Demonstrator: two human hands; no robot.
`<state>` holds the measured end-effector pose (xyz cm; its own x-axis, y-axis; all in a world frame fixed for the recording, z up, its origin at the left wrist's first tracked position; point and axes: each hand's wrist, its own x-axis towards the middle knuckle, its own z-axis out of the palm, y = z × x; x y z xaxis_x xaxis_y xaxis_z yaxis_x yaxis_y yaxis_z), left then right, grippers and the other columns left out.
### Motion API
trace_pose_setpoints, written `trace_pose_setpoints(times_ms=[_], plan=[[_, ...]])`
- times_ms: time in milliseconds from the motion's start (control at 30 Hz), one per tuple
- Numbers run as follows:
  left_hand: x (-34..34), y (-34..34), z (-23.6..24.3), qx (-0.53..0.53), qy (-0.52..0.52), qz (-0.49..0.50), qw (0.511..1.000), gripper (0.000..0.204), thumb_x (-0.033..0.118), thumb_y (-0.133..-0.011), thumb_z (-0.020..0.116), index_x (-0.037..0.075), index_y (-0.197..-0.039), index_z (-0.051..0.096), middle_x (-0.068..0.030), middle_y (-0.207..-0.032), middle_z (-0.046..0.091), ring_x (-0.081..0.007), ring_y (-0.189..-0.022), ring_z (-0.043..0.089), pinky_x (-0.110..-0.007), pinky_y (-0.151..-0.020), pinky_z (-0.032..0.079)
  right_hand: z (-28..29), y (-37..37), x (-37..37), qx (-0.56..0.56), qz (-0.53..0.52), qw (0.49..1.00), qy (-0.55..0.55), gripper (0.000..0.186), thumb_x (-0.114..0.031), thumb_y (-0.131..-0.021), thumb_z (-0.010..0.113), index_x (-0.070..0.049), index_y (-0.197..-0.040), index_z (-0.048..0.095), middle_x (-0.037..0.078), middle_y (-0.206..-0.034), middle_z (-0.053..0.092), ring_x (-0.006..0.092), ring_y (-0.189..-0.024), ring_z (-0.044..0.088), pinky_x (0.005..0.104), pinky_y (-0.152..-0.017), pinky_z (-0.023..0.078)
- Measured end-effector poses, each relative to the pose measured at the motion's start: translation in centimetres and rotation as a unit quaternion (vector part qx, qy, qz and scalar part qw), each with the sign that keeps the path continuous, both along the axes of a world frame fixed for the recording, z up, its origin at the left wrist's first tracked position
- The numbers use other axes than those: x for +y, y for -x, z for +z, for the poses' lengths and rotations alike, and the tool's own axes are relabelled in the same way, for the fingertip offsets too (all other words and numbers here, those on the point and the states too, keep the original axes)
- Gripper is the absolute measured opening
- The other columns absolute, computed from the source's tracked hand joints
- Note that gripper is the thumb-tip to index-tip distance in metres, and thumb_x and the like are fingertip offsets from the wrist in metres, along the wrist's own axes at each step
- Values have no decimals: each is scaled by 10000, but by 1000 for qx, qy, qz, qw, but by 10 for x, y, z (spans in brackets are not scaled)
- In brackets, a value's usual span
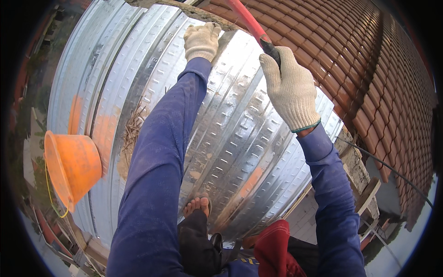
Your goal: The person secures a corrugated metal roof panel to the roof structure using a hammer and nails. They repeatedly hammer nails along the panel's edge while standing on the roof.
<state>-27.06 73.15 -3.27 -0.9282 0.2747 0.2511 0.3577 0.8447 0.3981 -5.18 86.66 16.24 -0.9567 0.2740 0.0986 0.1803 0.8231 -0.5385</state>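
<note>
My right hand (293, 87), in a cream knitted glove with a green hem, is closed around the black grip of a red-shafted tool (247, 18). The tool's far end runs out of the top of the picture. My left hand (202, 41), in a matching glove, is closed at the far edge of the ribbed metal decking (230, 138). Its fingers are curled, and whatever they grip is too small or hidden to make out.
An orange bucket (78, 164) tilts on the decking at the left, with a yellow cord handle. Dry twigs (134, 123) lie beside my left arm. Brown roof tiles (332, 51) slope away at the right, near a dark cable (385, 165). My bare toes (197, 205) rest on the decking.
</note>
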Motion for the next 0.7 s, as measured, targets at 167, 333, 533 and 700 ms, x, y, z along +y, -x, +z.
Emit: trace_pose_setpoints(times_ms=[167, 333, 533, 700], plan=[[-3, -2, -2, 17, -53, -29, 998, 332, 441, -1055, 584, 199, -1167, 783, -66, -1005, 800, -298, -1062, 694, -455, -1083, 444, -1, -3, 2, -51, -17, 998, 19, 411, -409, -1068, 602, -26, -1215, 633, 200, -869, 730, 420, -818, 730, 507, -717, 559], [-2, -5, 3, -38, -97, -16, 994, 283, 416, -1041, 631, 203, -1133, 792, -61, -972, 798, -286, -993, 691, -415, -1030, 484, -16, -3, 4, -54, -18, 998, -2, 431, -427, -1071, 584, -24, -1211, 639, 217, -866, 736, 431, -822, 735, 518, -723, 562], [-3, -5, 6, -53, -71, -10, 996, 254, 409, -1034, 646, 206, -1086, 790, -52, -924, 772, -284, -1001, 677, -418, -998, 494, -52, -3, 11, -111, -17, 993, -44, 434, -436, -1073, 568, -27, -1193, 650, 248, -848, 731, 455, -833, 730, 543, -741, 562], [-1, -3, 4, -12, -26, -22, 999, 274, 431, -1043, 632, 214, -1114, 784, -36, -937, 780, -281, -1028, 684, -416, -1034, 478, -58, -5, 16, -103, -30, 993, -50, 438, -447, -1071, 567, -31, -1178, 653, 247, -843, 731, 460, -824, 729, 539, -731, 563]])
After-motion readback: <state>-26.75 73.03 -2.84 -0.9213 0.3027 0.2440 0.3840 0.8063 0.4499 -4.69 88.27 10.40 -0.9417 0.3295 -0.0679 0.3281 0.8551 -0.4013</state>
